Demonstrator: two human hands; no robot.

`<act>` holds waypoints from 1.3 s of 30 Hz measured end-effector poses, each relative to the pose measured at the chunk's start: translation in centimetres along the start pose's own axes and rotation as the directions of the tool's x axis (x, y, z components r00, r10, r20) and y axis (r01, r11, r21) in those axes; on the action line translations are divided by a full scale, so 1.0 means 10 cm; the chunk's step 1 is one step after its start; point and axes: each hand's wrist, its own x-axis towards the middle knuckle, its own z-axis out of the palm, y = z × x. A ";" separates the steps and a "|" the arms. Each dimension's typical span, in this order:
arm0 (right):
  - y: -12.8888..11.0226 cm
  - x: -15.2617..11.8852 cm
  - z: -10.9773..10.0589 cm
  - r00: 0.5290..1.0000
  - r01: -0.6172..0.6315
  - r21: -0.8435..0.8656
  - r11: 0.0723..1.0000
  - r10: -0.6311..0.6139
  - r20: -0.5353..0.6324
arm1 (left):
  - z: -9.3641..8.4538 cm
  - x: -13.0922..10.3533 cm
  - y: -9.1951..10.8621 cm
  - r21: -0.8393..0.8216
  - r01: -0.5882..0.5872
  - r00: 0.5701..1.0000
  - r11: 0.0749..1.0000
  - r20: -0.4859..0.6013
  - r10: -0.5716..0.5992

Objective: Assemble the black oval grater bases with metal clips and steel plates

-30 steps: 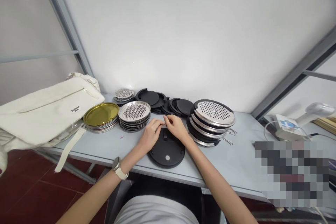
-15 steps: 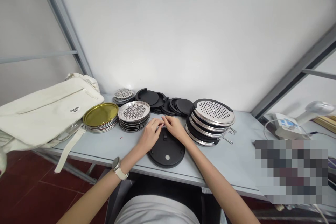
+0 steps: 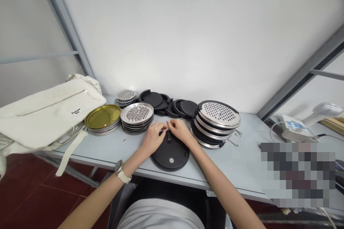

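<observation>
A: The grip of the left hand (image 3: 153, 138) and right hand (image 3: 179, 131)?

B: Both pinch a small thin metal wire piece (image 3: 166, 128) at the far edge of the round black plastic disc (image 3: 171, 153), which lies flat on the grey desk (image 3: 113, 148).

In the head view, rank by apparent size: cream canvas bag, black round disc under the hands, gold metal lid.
1. Cream canvas bag, clearly largest.
2. Black round disc.
3. Gold metal lid, though it lies farther away, so these two are unsure.
</observation>
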 end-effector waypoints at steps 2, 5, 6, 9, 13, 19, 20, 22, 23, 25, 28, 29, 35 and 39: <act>0.01 -0.01 0.02 1.000 -0.004 -0.007 1.000 0.004 0.010 | 0.00 0.00 0.00 0.016 0.003 1.000 1.000 -0.005 -0.003; 0.00 -0.01 0.04 1.000 -0.006 -0.018 1.000 0.006 0.013 | 0.00 0.00 -0.01 0.029 0.007 1.000 1.000 -0.002 -0.007; 0.00 -0.01 0.04 1.000 -0.006 -0.022 1.000 0.006 0.010 | 0.00 0.00 -0.01 0.032 0.007 1.000 0.999 0.000 -0.007; -0.02 -0.01 0.03 1.000 -0.009 -0.032 0.999 0.009 -0.008 | 0.00 0.00 -0.01 0.031 0.009 1.000 0.999 0.002 -0.009; -0.03 -0.01 0.01 0.999 -0.020 -0.042 0.999 0.019 -0.027 | 0.00 0.00 -0.01 0.025 0.013 1.000 1.000 0.005 -0.013; -0.02 -0.02 0.03 1.000 -0.031 -0.049 0.998 0.030 -0.008 | 0.02 -0.01 -0.02 0.031 0.028 0.999 0.999 0.020 -0.029; -0.02 -0.03 0.04 0.999 -0.034 -0.050 0.998 0.034 -0.007 | 0.02 -0.01 -0.02 0.028 0.031 0.999 0.999 0.023 -0.031; -0.02 -0.03 0.04 0.999 -0.045 -0.054 0.998 0.045 -0.012 | 0.02 0.00 -0.03 0.021 0.032 0.999 0.999 0.024 -0.032; -0.02 -0.03 0.04 0.999 -0.052 -0.056 0.997 0.051 -0.015 | 0.02 0.00 -0.03 0.018 0.029 0.999 0.999 0.024 -0.030; -0.02 -0.03 0.04 0.998 -0.064 -0.059 0.996 0.062 -0.023 | 0.03 0.00 -0.04 0.018 0.021 0.999 1.000 0.027 -0.022; -0.03 -0.03 0.03 0.997 -0.073 -0.061 0.995 0.071 -0.036 | 0.03 0.00 -0.05 0.025 0.018 0.999 1.000 0.029 -0.019; -0.04 -0.03 0.02 0.997 -0.074 -0.062 0.995 0.072 -0.041 | 0.03 0.00 -0.04 0.028 0.021 0.999 0.999 0.027 -0.021; -0.08 -0.04 -0.01 0.993 -0.097 -0.073 0.993 0.092 -0.075 | 0.01 0.00 -0.02 0.017 0.024 0.999 1.000 0.035 -0.024; -0.06 -0.03 0.00 0.994 -0.095 -0.070 0.993 0.090 -0.064 | 0.02 0.00 -0.03 0.029 0.023 0.999 0.999 0.031 -0.024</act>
